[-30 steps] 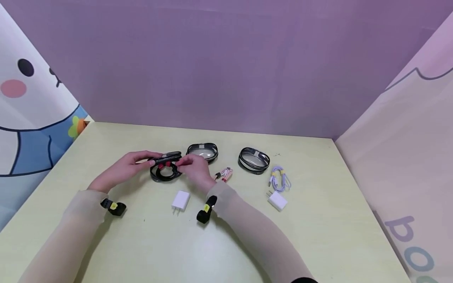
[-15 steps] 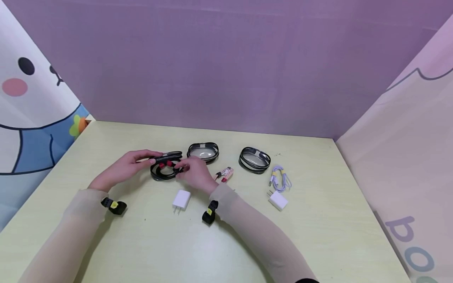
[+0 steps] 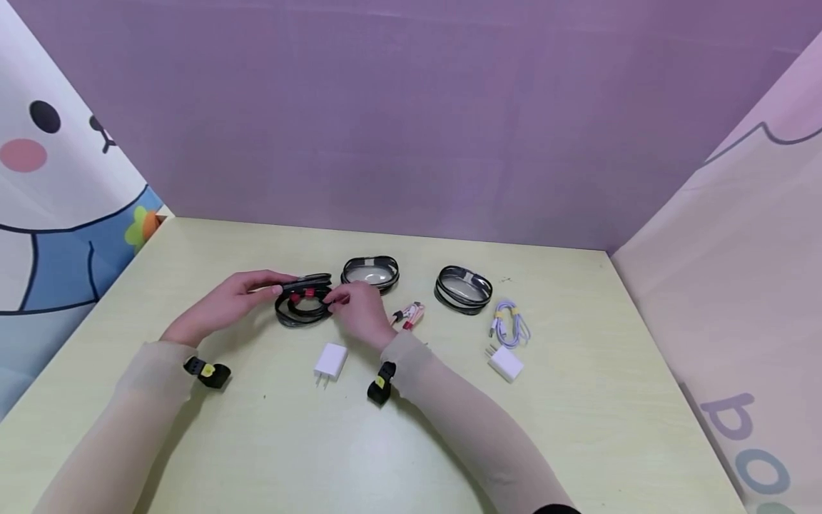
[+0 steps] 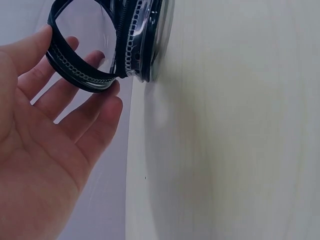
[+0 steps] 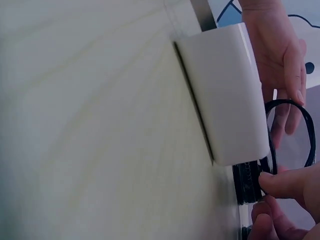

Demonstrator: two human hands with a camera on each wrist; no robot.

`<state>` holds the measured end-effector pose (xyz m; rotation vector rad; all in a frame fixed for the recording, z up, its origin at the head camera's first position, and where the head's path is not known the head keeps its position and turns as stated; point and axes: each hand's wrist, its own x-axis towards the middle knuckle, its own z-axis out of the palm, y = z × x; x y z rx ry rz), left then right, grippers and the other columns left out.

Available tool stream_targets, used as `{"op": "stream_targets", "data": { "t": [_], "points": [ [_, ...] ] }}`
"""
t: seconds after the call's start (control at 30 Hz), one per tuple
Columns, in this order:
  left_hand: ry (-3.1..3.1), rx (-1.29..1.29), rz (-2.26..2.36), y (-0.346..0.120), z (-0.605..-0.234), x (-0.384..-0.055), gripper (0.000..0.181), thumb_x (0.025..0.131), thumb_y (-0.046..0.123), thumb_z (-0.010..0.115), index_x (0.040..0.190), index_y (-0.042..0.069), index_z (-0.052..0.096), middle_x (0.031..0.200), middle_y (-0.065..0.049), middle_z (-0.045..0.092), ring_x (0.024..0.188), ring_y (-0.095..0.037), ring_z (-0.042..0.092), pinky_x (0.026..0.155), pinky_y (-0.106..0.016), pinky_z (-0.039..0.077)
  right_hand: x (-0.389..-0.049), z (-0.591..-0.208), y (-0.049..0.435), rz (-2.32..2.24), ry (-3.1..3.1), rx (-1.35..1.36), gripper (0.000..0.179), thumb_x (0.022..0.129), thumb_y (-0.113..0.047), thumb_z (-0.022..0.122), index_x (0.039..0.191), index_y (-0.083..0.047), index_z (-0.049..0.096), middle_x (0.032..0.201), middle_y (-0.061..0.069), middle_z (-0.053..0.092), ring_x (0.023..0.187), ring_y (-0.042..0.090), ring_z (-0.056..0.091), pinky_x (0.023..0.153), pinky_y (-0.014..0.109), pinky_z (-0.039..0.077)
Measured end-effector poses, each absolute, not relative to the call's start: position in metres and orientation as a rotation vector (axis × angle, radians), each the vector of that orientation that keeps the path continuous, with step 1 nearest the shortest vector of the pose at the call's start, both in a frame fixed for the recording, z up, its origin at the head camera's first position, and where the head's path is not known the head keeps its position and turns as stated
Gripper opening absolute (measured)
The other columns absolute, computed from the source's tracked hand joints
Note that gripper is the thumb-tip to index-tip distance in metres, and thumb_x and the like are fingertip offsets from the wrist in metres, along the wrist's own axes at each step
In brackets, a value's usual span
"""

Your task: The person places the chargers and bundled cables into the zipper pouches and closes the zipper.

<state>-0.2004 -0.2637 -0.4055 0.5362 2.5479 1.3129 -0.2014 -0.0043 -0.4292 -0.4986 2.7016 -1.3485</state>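
A round clear zip case (image 3: 292,320) with black zipper edges stands on the table with its lid raised. My left hand (image 3: 234,298) holds the lid by its rim; in the left wrist view the thumb lies on one side of the zipper band (image 4: 82,76) and fingers behind the clear window. Something dark with red bits (image 3: 309,293) shows inside; its kind I cannot tell. My right hand (image 3: 362,312) pinches the case's right side. In the right wrist view its thumb (image 5: 287,184) presses the black rim (image 5: 246,182), partly hidden by a white charger plug.
Two more black-edged round clear cases (image 3: 370,273) lie farther back, the other case (image 3: 464,290) to the right. Near my right wrist lies a pink bundled cable (image 3: 411,315). One white charger plug (image 3: 331,362) sits in front; another plug (image 3: 506,364) lies by a purple cable (image 3: 509,325).
My right fingers loosened from the case's right side, drew back slightly, then came back to it. The red bits inside now sit a little higher. My left hand stays on the raised lid.
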Motion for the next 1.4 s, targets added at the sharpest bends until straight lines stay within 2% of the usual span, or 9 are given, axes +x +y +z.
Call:
{"op": "stream_targets", "data": {
  "t": [0.37,0.6,0.7,0.83,0.87,0.93,1.07,1.2,1.4],
  "points": [
    [2.523,0.518,1.335,-0.263,-0.403,-0.202,0.037,0.105,0.030,0.053,0.138,0.016,0.060,0.139,-0.009,0.057,0.134,-0.029,0.043,0.109,-0.056,0.032,-0.203,-0.425,-0.004,-1.294,2.746,-0.600,0.020,0.087,0.002,0.071,0.092,-0.016,0.079,0.105,-0.004,0.072,0.100,0.009,0.063,0.088,0.019,0.047],
    [2.510,0.501,1.329,-0.261,-0.399,-0.202,0.038,0.103,0.033,0.055,0.137,0.018,0.061,0.138,-0.008,0.057,0.134,-0.029,0.043,0.109,-0.055,0.032,-0.203,-0.421,-0.006,-1.184,2.740,-0.671,0.023,0.093,-0.005,0.068,0.113,-0.013,0.076,0.120,0.001,0.070,0.109,0.012,0.063,0.092,0.020,0.046],
    [2.502,0.500,1.338,-0.261,-0.399,-0.202,0.038,0.103,0.032,0.055,0.137,0.017,0.061,0.138,-0.008,0.058,0.134,-0.028,0.044,0.109,-0.054,0.032,-0.203,-0.421,-0.005,-1.158,2.685,-0.667,0.032,0.095,-0.006,0.065,0.125,-0.015,0.070,0.118,0.003,0.069,0.088,0.015,0.066,0.076,0.023,0.053],
    [2.503,0.494,1.337,-0.262,-0.399,-0.202,0.038,0.103,0.031,0.055,0.138,0.015,0.061,0.139,-0.010,0.056,0.134,-0.030,0.043,0.109,-0.056,0.031,-0.204,-0.419,-0.001,-1.288,2.563,-0.562,0.039,0.095,-0.002,0.063,0.130,-0.020,0.068,0.113,0.002,0.070,0.064,0.012,0.060,0.057,0.026,0.051],
    [2.503,0.491,1.336,-0.262,-0.399,-0.202,0.038,0.103,0.031,0.055,0.138,0.015,0.060,0.139,-0.010,0.056,0.135,-0.030,0.042,0.109,-0.057,0.031,-0.204,-0.418,0.001,-1.317,2.542,-0.535,0.040,0.095,-0.002,0.063,0.129,-0.021,0.069,0.112,0.001,0.070,0.065,0.010,0.060,0.058,0.025,0.051],
    [2.509,0.489,1.329,-0.262,-0.399,-0.202,0.039,0.103,0.032,0.055,0.138,0.016,0.060,0.139,-0.010,0.056,0.135,-0.031,0.042,0.110,-0.058,0.030,-0.204,-0.416,0.003,-1.358,2.522,-0.506,0.039,0.093,-0.001,0.065,0.127,-0.021,0.070,0.121,-0.002,0.068,0.072,0.007,0.061,0.063,0.023,0.052],
    [2.516,0.493,1.327,-0.262,-0.399,-0.201,0.038,0.103,0.033,0.055,0.137,0.016,0.061,0.139,-0.010,0.057,0.135,-0.031,0.042,0.110,-0.058,0.029,-0.202,-0.413,0.008,-1.396,2.471,-0.507,0.037,0.091,-0.002,0.069,0.125,-0.019,0.071,0.126,-0.002,0.067,0.083,0.007,0.063,0.070,0.022,0.053],
    [2.516,0.498,1.328,-0.262,-0.400,-0.201,0.038,0.103,0.032,0.055,0.138,0.016,0.061,0.139,-0.010,0.057,0.135,-0.032,0.042,0.110,-0.058,0.030,-0.197,-0.410,0.013,-1.417,2.428,-0.532,0.034,0.091,-0.005,0.071,0.123,-0.017,0.072,0.119,-0.006,0.069,0.094,0.006,0.063,0.080,0.020,0.051],
    [2.521,0.504,1.327,-0.263,-0.400,-0.199,0.038,0.104,0.031,0.055,0.138,0.016,0.061,0.139,-0.009,0.057,0.135,-0.031,0.043,0.109,-0.058,0.031,-0.186,-0.404,0.021,-1.493,2.350,-0.564,0.027,0.091,-0.006,0.071,0.118,-0.012,0.073,0.109,-0.007,0.072,0.097,0.007,0.064,0.085,0.022,0.050]
  ]
}}
